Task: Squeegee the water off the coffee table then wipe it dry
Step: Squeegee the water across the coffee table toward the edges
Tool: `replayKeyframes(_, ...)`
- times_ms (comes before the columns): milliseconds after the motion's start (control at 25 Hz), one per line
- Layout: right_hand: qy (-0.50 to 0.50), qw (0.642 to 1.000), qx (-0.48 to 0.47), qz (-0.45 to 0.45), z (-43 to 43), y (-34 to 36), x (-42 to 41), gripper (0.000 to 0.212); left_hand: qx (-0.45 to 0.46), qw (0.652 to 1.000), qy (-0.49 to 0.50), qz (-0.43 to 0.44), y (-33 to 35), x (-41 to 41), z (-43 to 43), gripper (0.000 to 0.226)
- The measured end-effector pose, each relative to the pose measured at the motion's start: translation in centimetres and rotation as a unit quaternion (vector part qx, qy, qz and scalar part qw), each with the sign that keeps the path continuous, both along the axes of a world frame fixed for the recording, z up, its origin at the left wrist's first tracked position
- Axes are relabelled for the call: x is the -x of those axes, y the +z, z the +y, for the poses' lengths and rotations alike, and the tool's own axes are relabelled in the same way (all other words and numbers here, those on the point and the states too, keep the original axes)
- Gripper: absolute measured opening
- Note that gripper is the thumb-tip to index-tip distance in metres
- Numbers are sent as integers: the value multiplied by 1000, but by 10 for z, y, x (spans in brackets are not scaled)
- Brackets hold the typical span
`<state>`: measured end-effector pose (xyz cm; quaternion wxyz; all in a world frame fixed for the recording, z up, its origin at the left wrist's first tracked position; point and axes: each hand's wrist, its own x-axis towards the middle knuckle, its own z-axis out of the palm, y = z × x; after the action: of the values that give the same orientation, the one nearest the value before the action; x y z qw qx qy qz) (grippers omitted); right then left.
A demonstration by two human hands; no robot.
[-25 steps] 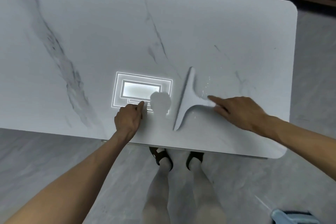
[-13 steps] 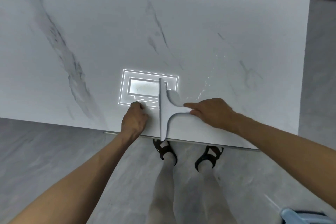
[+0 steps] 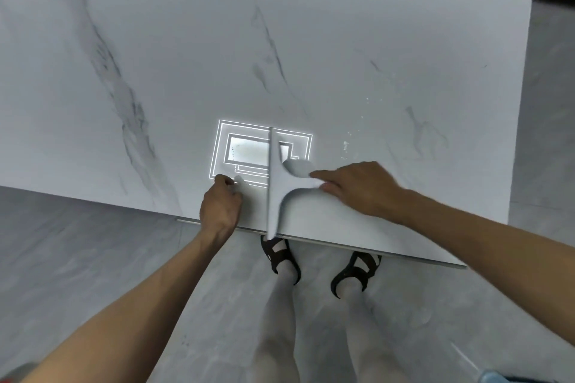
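Head: L hand (image 3: 221, 205) beside squeegee (image 3: 275, 183), water drops (image 3: 345, 144) right.

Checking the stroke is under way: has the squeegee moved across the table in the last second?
Yes. The squeegee has slid left, away from the water droplets on the table, toward the left hand.

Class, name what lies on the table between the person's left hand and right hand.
The squeegee, blade on the table, its handle held by the right hand; head view.
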<state>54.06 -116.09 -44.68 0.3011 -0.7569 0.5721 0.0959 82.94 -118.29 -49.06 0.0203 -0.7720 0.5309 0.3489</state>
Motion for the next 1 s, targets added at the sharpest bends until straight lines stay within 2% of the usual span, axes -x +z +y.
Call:
replayKeyframes(120,48,998,-25,-34,-22,-23,-92,41,18,999,40,-21,1,-22,-4,16)
replayKeyframes(240,55,997,-30,-38,-32,-36,-124,39,-7,998,53,-17,0,-32,-3,22)
replayKeyframes(360,33,999,-1,-28,-25,-37,-88,35,-37,998,58,-16,-1,-24,2,27)
replayKeyframes(520,-62,998,-1,29,7,-25,26,38,-71,997,27,12,-3,7,10,39)
replayKeyframes(600,-111,992,-6,67,28,-15,85,39,-79,997,5,27,-4,31,14,35)
replayKeyframes(720,-144,984,3,106,51,3,138,40,-80,996,-15,38,-2,68,21,14)
replayKeyframes(800,-134,986,25,95,58,12,145,42,-67,997,-22,28,0,85,28,13)
replayKeyframes(880,-103,993,23,48,61,14,126,43,-50,998,-22,5,2,90,32,19)
replayKeyframes(1000,2,1000,-21,-8,66,-2,69,41,-35,999,8,-11,3,83,38,29)
